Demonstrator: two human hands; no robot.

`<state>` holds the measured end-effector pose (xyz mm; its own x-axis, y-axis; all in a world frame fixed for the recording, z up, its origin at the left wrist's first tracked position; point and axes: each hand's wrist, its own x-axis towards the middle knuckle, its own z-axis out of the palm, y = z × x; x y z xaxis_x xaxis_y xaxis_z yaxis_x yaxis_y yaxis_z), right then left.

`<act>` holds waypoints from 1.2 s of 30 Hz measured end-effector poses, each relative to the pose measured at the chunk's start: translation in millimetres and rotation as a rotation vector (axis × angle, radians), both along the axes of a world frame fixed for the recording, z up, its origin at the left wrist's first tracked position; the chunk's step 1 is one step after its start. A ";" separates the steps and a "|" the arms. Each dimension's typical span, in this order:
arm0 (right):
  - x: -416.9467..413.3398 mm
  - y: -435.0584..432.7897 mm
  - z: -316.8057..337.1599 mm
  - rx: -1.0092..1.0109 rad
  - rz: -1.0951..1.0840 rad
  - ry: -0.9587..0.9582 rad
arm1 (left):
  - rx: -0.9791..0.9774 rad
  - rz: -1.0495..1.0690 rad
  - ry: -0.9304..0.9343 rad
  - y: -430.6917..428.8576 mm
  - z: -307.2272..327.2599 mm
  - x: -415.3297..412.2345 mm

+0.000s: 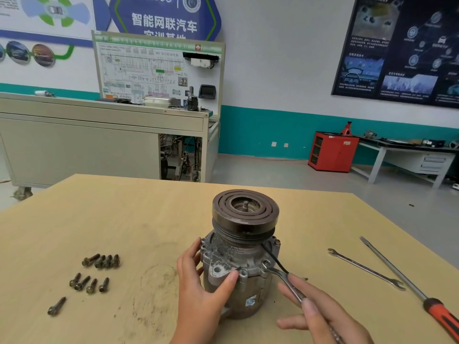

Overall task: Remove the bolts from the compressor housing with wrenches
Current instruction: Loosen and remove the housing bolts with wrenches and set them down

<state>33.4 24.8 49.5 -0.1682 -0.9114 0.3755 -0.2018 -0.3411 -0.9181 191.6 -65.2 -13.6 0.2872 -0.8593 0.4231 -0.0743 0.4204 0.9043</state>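
Observation:
A grey compressor (238,264) stands upright on the wooden table (124,219), its rusty pulley on top. My left hand (198,281) grips the housing from the left, thumb across the front mounting ear. My right hand (320,311) holds a slim wrench (285,281) whose open jaw sits on a bolt (266,263) at the housing's right flange. Another bolt head (277,242) shows on the flange farther back. Several removed bolts (101,261) lie in loose groups to the left.
A second open-end wrench (365,268) and a long screwdriver with a red-black handle (409,286) lie on the table to the right. A single bolt (56,306) lies near the left front. A training bench, red cabinet and workbench stand beyond the table.

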 end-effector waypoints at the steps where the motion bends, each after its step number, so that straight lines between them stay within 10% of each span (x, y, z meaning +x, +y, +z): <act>1: 0.5 0.1 1.1 -0.014 -0.005 0.027 | 0.001 -0.001 0.001 -0.2 0.1 0.1; 16: -56.1 -116.8 37.3 0.394 0.435 -0.349 | 0.002 -0.011 0.002 0.6 1.5 -0.3; 27: -59.5 -69.5 -7.8 0.152 0.327 -0.691 | 0.001 -0.012 -0.005 3.1 4.2 0.8; 36: -30.8 -12.8 -3.0 0.020 0.083 -0.178 | 0.001 -0.001 -0.018 1.4 4.3 0.5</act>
<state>2.6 12.0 46.5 -0.1541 -0.9320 0.3280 -0.0074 -0.3309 -0.9436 192.1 -63.7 -9.3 0.2786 -0.8602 0.4271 -0.0896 0.4195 0.9033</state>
